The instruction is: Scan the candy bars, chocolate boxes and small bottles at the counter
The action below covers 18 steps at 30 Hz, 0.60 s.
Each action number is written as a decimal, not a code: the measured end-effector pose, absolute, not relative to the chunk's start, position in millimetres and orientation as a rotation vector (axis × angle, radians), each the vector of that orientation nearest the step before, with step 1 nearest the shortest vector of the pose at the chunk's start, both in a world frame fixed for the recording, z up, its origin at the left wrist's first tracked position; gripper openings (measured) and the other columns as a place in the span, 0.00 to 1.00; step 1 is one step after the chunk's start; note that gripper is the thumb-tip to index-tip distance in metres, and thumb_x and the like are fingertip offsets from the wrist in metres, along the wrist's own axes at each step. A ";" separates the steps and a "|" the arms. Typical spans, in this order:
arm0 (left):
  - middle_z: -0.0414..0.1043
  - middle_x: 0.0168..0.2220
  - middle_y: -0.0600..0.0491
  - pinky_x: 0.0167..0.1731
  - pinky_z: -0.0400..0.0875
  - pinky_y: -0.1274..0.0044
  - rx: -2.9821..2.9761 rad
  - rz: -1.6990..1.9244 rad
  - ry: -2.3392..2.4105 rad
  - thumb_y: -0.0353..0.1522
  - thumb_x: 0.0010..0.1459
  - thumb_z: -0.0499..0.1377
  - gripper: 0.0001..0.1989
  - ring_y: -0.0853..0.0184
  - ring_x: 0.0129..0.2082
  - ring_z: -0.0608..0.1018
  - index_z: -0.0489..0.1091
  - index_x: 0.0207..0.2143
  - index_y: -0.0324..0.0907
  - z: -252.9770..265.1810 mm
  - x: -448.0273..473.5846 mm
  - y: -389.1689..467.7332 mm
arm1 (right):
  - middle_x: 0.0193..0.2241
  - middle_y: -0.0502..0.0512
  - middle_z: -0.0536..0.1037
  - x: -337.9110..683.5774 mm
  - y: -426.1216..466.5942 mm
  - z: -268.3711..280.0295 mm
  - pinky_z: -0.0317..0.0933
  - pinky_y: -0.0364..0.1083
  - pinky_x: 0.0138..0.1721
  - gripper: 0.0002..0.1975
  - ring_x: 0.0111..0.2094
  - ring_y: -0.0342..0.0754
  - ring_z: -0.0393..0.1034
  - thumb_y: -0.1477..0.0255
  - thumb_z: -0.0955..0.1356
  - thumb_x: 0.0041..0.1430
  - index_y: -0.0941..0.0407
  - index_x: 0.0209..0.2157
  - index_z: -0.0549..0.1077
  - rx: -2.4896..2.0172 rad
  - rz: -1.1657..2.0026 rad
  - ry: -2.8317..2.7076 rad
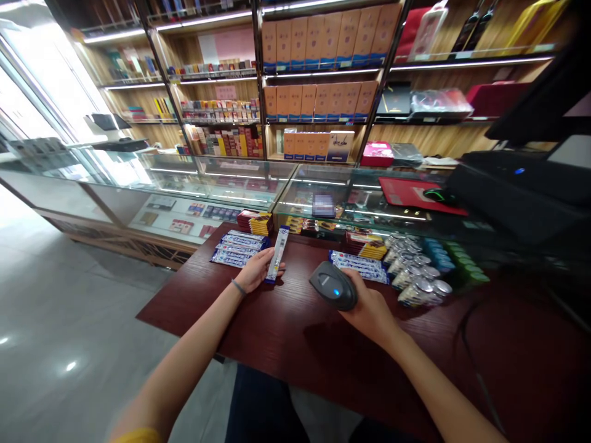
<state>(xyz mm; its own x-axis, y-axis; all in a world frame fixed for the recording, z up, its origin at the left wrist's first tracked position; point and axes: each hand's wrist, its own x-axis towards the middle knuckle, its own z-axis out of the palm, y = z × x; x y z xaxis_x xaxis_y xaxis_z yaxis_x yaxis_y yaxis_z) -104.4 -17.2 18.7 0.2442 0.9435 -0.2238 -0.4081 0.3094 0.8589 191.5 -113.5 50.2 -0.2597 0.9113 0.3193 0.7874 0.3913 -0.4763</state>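
Observation:
My left hand [257, 271] is closed on a long thin blue-and-white snack packet [277, 253], tilted upright with a barcode side showing. In my right hand [369, 307] is a black barcode scanner [333, 286] with a blue light lit on top, held above the table. Its head points towards the packet, apart from it. Beside my left hand lies a stack of similar blue-and-white packets [237, 248]. Another row of such packets [360, 266] lies just beyond the scanner. The fingers of my right hand are partly hidden behind the scanner.
Red-and-yellow packs [255, 223] stand at the table's back left, with more packs [364, 245] further right. Silver-lidded jars [413, 271], blue cans [438, 255] and green cans [466, 263] stand to the right. A glass display counter [207, 178] borders the dark red table [286, 326]. A cable [475, 363] hangs at right.

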 end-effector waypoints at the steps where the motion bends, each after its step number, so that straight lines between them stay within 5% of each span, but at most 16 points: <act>1: 0.74 0.36 0.51 0.33 0.82 0.70 0.770 1.058 0.872 0.36 0.62 0.63 0.12 0.63 0.35 0.83 0.72 0.45 0.40 18.3 -103.6 -17.2 | 0.33 0.55 0.84 191.3 -114.1 50.4 0.65 0.48 0.28 0.25 0.35 0.63 0.81 0.71 0.68 0.54 0.51 0.54 0.61 -1.434 0.317 -2.128; 11: 0.75 0.36 0.50 0.34 0.82 0.70 0.786 1.042 0.838 0.36 0.62 0.64 0.13 0.62 0.35 0.83 0.72 0.47 0.40 15.2 -104.4 -15.7 | 0.31 0.55 0.83 192.5 -113.3 48.5 0.62 0.47 0.28 0.21 0.35 0.64 0.81 0.69 0.67 0.54 0.51 0.50 0.62 -1.451 0.331 -2.129; 18: 0.77 0.48 0.45 0.45 0.80 0.66 0.850 1.125 0.775 0.34 0.59 0.66 0.18 0.61 0.42 0.82 0.73 0.51 0.40 12.0 -102.3 -14.9 | 0.32 0.55 0.82 206.5 -104.4 54.4 0.62 0.48 0.28 0.21 0.34 0.64 0.80 0.65 0.69 0.53 0.49 0.48 0.63 -1.618 0.266 -1.966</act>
<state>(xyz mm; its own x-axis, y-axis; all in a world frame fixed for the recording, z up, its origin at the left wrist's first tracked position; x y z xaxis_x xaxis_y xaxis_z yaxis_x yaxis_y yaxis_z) -102.3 -14.9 12.0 0.2517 0.9629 -0.0978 -0.4345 0.2027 0.8776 206.5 -104.4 54.4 -0.1022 0.9480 0.3016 0.8338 0.2469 -0.4937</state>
